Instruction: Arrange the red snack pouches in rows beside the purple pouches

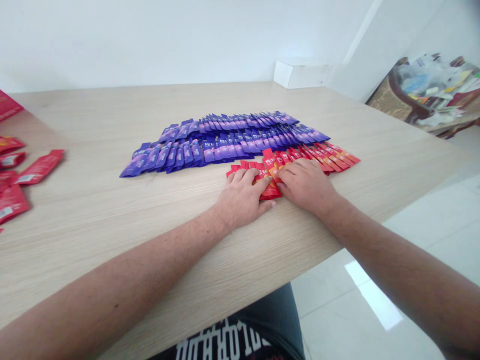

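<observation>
A row of overlapping red sachets (322, 156) lies on the wooden table (112, 210), in front of two longer rows of purple sachets (225, 142). My left hand (243, 195) rests flat on the left end of the red row, fingers spread over the sachets. Just right of it, my right hand (305, 185) lies palm down on the same row, its fingers pressing the red sachets beside my left fingertips. Neither hand has lifted anything; both touch the packets on the tabletop.
Several loose red sachets (39, 167) lie at the table's left edge. A white box (300, 74) stands at the far edge by the wall. A cluttered round table (431, 90) is off to the right, over a tiled floor (375, 300).
</observation>
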`<action>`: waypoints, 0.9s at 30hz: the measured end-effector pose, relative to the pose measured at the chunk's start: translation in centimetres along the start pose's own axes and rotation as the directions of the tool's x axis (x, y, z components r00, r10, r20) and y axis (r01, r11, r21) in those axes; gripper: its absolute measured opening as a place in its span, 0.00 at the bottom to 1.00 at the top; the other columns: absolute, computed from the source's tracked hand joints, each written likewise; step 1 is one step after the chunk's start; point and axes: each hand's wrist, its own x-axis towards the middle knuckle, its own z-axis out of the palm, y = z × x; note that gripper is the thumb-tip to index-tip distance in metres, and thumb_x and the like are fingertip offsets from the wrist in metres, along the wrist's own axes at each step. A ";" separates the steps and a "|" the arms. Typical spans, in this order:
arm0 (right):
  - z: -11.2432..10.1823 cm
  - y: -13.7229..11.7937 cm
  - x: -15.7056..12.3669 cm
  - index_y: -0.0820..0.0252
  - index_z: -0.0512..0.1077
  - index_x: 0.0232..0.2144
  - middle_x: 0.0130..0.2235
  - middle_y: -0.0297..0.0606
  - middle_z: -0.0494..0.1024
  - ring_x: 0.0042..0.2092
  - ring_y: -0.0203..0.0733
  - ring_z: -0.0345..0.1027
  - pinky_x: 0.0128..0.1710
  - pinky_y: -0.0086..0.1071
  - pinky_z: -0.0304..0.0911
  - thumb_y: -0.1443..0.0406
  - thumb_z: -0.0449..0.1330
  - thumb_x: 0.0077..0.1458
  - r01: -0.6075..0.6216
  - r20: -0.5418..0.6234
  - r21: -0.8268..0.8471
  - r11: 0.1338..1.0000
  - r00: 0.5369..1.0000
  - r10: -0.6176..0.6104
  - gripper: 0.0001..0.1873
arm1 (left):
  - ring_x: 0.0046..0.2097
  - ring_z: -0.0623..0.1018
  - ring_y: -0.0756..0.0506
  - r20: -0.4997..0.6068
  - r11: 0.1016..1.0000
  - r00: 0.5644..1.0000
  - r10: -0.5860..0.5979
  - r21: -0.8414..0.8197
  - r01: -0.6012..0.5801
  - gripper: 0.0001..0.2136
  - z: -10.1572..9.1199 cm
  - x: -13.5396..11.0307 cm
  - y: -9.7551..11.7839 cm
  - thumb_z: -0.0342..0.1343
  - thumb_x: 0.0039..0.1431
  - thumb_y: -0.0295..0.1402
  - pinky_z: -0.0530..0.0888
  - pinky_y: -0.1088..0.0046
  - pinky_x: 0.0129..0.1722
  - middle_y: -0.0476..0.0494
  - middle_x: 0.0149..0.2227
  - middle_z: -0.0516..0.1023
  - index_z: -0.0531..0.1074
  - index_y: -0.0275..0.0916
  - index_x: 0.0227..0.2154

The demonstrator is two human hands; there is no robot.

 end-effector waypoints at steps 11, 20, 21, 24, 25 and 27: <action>0.3 -0.4 -0.2 0.60 0.79 0.46 0.42 0.47 0.81 0.47 0.55 0.69 0.47 0.47 0.57 0.64 0.53 0.72 -0.030 -0.060 -0.017 0.999 0.998 0.029 0.14 | 0.65 0.67 0.31 -0.042 0.999 0.998 -0.047 0.001 0.047 0.27 0.6 0.5 0.3 0.51 0.74 0.49 0.65 0.48 0.66 0.34 0.66 0.69 0.68 0.40 0.68; 0.9 0.8 -0.5 0.60 0.78 0.49 0.45 0.46 0.83 0.49 0.56 0.71 0.50 0.46 0.60 0.67 0.54 0.68 -0.097 -0.103 0.086 0.992 0.989 0.106 0.14 | 0.62 0.68 0.31 -0.061 0.995 0.994 -0.094 0.023 0.096 0.26 1.1 1.6 0.8 0.51 0.74 0.50 0.65 0.47 0.65 0.33 0.64 0.71 0.70 0.39 0.66; 0.9 0.7 -0.6 0.60 0.78 0.50 0.46 0.46 0.83 0.49 0.56 0.72 0.51 0.46 0.61 0.67 0.54 0.68 -0.111 -0.115 0.102 0.989 0.986 0.122 0.15 | 0.63 0.68 0.31 -0.060 0.995 0.994 -0.096 0.023 0.097 0.26 1.1 1.7 0.9 0.51 0.74 0.50 0.65 0.47 0.65 0.33 0.64 0.71 0.69 0.40 0.66; 0.7 0.7 -0.8 0.60 0.78 0.50 0.47 0.48 0.83 0.50 0.57 0.73 0.53 0.47 0.63 0.67 0.54 0.68 -0.161 -0.155 0.160 0.974 0.970 0.186 0.15 | 0.63 0.67 0.30 -0.059 0.994 0.993 -0.104 0.024 0.105 0.27 1.2 1.9 1.1 0.52 0.74 0.50 0.65 0.47 0.65 0.33 0.64 0.72 0.69 0.39 0.67; 0.6 0.8 -0.9 0.60 0.78 0.50 0.48 0.48 0.82 0.51 0.57 0.73 0.54 0.48 0.64 0.67 0.54 0.68 -0.180 -0.171 0.186 0.966 0.962 0.213 0.16 | 0.63 0.67 0.30 -0.060 0.994 0.992 -0.107 0.024 0.109 0.28 1.2 2.0 1.2 0.52 0.74 0.50 0.65 0.47 0.65 0.33 0.64 0.72 0.68 0.39 0.67; 0.5 1.0 -1.0 0.60 0.78 0.51 0.49 0.48 0.82 0.52 0.57 0.73 0.56 0.49 0.64 0.68 0.53 0.67 -0.212 -0.199 0.246 0.946 0.944 0.264 0.16 | 0.63 0.68 0.29 -0.058 0.993 0.992 -0.113 0.021 0.114 0.28 1.3 2.2 1.3 0.52 0.74 0.50 0.66 0.46 0.64 0.32 0.64 0.72 0.68 0.37 0.68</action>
